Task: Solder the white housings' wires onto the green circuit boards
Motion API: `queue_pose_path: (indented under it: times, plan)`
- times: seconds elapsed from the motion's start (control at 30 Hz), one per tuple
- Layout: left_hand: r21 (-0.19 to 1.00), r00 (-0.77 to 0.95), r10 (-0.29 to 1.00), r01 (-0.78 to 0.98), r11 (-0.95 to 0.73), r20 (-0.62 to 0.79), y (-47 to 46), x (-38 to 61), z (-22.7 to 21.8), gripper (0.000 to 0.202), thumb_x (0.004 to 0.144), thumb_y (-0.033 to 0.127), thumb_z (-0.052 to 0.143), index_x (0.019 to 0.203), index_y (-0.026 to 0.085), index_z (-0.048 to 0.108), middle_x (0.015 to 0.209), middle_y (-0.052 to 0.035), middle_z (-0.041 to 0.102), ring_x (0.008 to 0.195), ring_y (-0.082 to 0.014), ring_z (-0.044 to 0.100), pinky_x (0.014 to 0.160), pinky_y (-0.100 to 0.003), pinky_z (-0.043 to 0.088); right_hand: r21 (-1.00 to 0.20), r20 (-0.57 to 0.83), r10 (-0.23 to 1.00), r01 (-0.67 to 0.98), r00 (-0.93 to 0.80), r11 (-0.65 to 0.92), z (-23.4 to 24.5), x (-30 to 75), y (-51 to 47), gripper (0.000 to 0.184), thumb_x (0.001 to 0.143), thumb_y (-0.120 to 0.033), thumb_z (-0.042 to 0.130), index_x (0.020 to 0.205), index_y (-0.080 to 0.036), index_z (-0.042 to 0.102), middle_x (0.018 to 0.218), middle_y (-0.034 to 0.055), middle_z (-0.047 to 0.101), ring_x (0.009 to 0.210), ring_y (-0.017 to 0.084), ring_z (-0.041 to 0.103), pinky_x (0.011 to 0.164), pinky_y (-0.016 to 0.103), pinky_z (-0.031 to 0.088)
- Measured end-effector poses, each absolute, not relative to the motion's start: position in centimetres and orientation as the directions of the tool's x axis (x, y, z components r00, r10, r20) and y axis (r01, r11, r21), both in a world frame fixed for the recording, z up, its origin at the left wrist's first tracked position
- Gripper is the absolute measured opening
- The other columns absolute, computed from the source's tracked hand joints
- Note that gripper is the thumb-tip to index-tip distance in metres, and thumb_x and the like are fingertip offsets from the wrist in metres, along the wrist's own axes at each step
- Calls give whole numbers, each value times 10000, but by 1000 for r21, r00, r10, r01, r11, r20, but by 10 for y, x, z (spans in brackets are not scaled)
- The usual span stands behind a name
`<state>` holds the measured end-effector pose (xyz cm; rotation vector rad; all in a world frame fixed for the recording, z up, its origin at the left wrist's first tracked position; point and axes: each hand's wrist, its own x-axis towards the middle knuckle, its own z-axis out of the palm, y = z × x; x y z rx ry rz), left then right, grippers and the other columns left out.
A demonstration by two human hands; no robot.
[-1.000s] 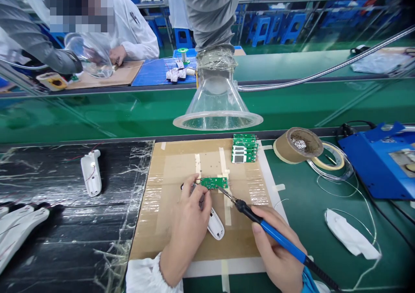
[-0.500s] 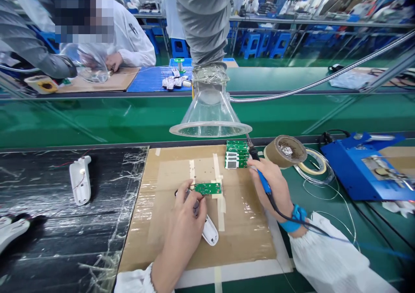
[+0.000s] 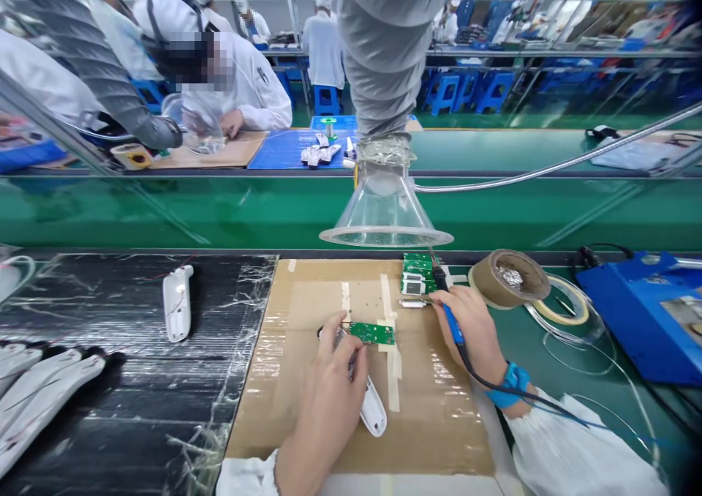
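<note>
Fingers of the left hand (image 3: 332, 386) close around a white casing (image 3: 374, 412), beside the left end of a green circuit board (image 3: 363, 332); those of the right hand (image 3: 472, 324) grip a soldering iron (image 3: 452, 326) and touch a tilted board (image 3: 415, 303). Cardboard (image 3: 310, 298) lies beneath.

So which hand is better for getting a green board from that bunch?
Probably the right hand: it's beside the grouped circuit boards, though holding a soldering iron. The left hand is farther, at a lone circuit board.

The head-worn camera looks forward and down, near, from behind and above the left hand (image 3: 333, 390) and right hand (image 3: 472, 328).
</note>
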<state>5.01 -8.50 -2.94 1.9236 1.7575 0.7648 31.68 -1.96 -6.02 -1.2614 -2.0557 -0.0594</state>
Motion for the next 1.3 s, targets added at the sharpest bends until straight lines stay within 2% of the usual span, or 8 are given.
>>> queue_pose_path:
  times: [0.17, 0.33, 0.47, 0.53, 0.77, 1.0, 1.2, 1.3]
  plan:
    - [612, 33, 997, 787, -73, 77, -62, 34, -10, 215, 1037, 219, 545, 897, 245, 707, 1546, -72, 586, 700, -189, 727, 638, -388, 613, -422, 591, 779, 743, -210, 520, -50, 312, -41, 168, 1087, -131, 555, 1213, -216, 626, 1023, 71, 649, 927, 248, 640, 807, 343, 501]
    - [644, -90, 974, 762, -66, 206, 39, -10, 4, 154, 985, 181, 621, 867, 220, 712, 1493, -121, 600, 1220, -344, 707, 998, -474, 609, -423, 578, 773, 714, -262, 558, -48, 304, -48, 194, 1103, -170, 507, 1226, -254, 632, 1041, 61, 671, 914, 228, 694, 756, 315, 518]
    - [670, -128, 955, 737, -88, 266, 95, -46, 11, 387, 1026, 278, 627, 1404, 199, 606, 1693, -198, 334, 1129, -243, 735, 932, -379, 643, -374, 657, 693, 669, -298, 642, -65, 294, -35, 184, 1084, -214, 523, 1156, -286, 676, 904, 42, 680, 768, 242, 695, 637, 333, 496]
    - [659, -137, 950, 747, -87, 281, 89, -64, 13, 464, 1021, 303, 617, 1469, 201, 551, 1686, -200, 342, 1049, -203, 742, 880, -350, 651, -351, 680, 646, 619, -347, 702, -74, 287, -31, 169, 1079, -254, 542, 1107, -311, 698, 837, 30, 664, 691, 248, 672, 598, 346, 487]
    - [418, -429, 796, 874, 248, 426, -4, -145, 19, 194, 920, 314, 603, 1031, 164, 657, 1119, -152, 651, 1282, -426, 585, 1180, -639, 434, -528, 588, 753, 565, -296, 634, -53, 249, -55, 227, 1080, -98, 543, 1214, -250, 644, 1029, 79, 658, 922, 265, 671, 787, 370, 529]
    - [359, -598, 789, 773, 523, 138, -8, -175, 5, 307, 902, 370, 642, 1118, 169, 560, 1180, -167, 587, 1183, -428, 620, 1021, -595, 542, -450, 542, 713, 563, -445, 693, -51, 243, -53, 285, 1078, -59, 447, 1228, -219, 628, 974, 78, 594, 882, 266, 601, 729, 370, 519]
    - [471, -400, 895, 840, 270, 199, -39, -121, -16, 332, 826, 432, 619, 1051, 190, 589, 1074, -135, 609, 922, -336, 686, 901, -514, 605, -433, 546, 738, 621, -397, 654, -52, 239, -66, 229, 1061, -46, 558, 1211, -205, 626, 1093, 117, 657, 1031, 296, 631, 844, 418, 534]
    - [510, -194, 947, 859, 39, 254, -75, -69, -29, 254, 978, 438, 520, 1087, 218, 584, 1170, -135, 622, 950, -319, 709, 750, -447, 612, -432, 560, 735, 623, -382, 652, -51, 238, -68, 233, 1065, -47, 564, 1218, -212, 621, 1128, 120, 669, 1062, 297, 636, 871, 425, 528]
